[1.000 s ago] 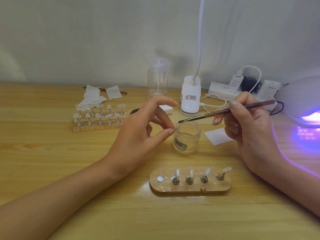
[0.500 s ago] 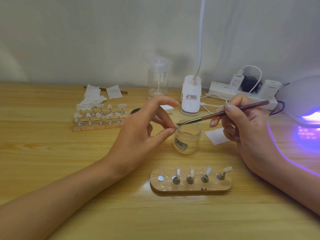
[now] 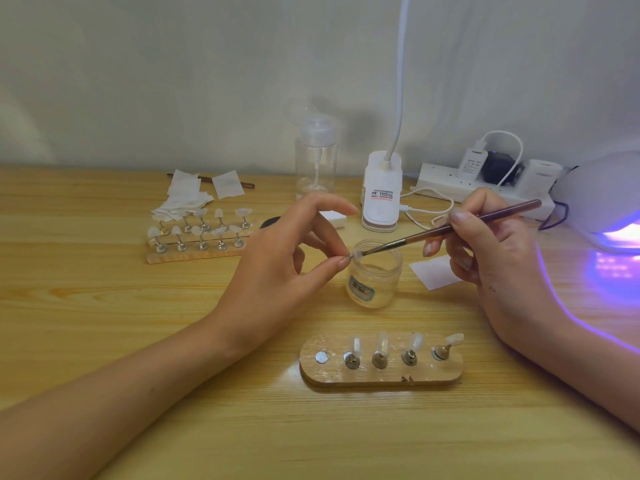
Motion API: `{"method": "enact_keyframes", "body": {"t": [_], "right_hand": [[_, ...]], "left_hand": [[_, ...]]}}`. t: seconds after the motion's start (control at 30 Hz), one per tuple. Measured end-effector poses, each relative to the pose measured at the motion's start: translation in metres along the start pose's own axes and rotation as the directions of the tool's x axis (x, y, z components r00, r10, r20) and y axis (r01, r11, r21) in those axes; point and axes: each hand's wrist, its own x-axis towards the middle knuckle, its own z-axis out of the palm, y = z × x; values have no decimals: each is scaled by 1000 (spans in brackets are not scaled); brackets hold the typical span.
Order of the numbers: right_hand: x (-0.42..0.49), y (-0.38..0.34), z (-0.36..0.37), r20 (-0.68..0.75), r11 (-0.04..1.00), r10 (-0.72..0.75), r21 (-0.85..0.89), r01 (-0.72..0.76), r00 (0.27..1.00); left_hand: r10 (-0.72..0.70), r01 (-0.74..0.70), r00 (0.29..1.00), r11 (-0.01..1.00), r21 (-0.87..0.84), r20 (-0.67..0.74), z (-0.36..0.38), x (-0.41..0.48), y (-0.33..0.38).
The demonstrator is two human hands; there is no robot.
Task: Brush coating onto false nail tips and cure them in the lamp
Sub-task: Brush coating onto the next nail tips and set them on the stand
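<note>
My left hand (image 3: 277,268) pinches a small, blurry nail tip (image 3: 356,255) above the jar (image 3: 375,282). My right hand (image 3: 495,258) grips the brush (image 3: 450,230), whose bristles touch the tip.

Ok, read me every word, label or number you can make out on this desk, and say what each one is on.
Nothing here reads clearly.
On the jar: a framed label, characters too blurred.
On the clip lamp base: a sticker with red and black print, too small.
On the charger plug: fine print, too small.
On the white adapter: a faint grey logo, unreadable.
On the oval wooden stand: a small red mark, unreadable.
</note>
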Motion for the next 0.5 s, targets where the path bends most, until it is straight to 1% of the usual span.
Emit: {"method": "enact_keyframes", "body": {"t": [0.13,0.27,0.37,0.5], "right_hand": [[0,-1,-2,-37,1000,-1,23,2,999],[-2,-2,0,26,998,-41,54,40,999],[-2,-2,2,44,998,-51,22,50,998],[-2,-2,0,21,999,-44,-19,44,999]], "left_hand": [[-7,7,1000,1000,-1,-2,0,0,1],[-11,11,1000,1000,-5,-3,0,-1,1],[-13,13,1000,1000,-7,-4,0,0,1],[-14,14,1000,1000,-20,-4,0,1,0]]}}
